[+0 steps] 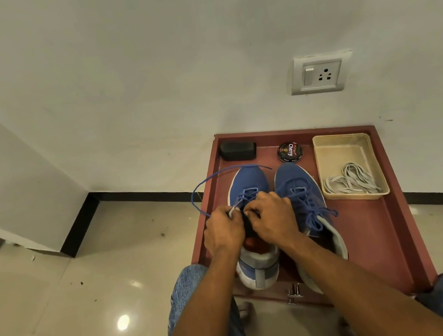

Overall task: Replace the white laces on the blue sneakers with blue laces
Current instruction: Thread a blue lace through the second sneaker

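Note:
Two blue sneakers stand side by side, toes to the wall, in a reddish-brown drawer (373,230). The right sneaker (297,184) is laced and tied with a blue lace. The left sneaker (247,181) carries a blue lace (202,184) through its front eyelets, and one long end loops out past the drawer's left edge. My left hand (223,232) pinches that lace near its pale tip at the shoe's left side. My right hand (271,216) grips the eyelet area on the other side. The white laces (349,179) lie bundled in a beige tray (329,146).
A black case (238,150) and a round shoe-polish tin (289,152) sit at the drawer's far end by the wall. A socket plate (318,74) is on the wall above. My knees in jeans (185,289) frame the drawer front with its metal handle (294,292). Tiled floor lies to the left.

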